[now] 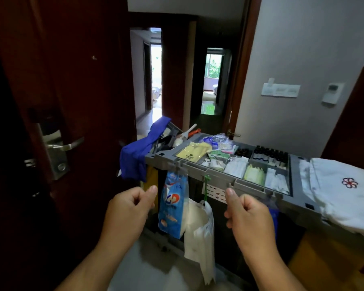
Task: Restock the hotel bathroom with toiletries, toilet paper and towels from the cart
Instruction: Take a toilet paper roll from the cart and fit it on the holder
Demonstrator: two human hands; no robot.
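This is a hotel room entrance: a grey housekeeping cart (198, 167) carries small toiletry bottles (269, 157) and folded white towels (334, 196), beside a dark door (76, 70) with a card lock (53, 148).

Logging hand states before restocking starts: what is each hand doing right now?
Left hand: fingers curled, holding nothing visible.
Right hand: fingers curled, holding nothing visible.

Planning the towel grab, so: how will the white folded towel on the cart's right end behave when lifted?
Probably floppy: the white towel drapes over the cart edge, so unsupported parts would likely sag. Its folded layers may slip apart unless lifted from underneath. It looks bulky yet probably light for its size, and hardly fragile.
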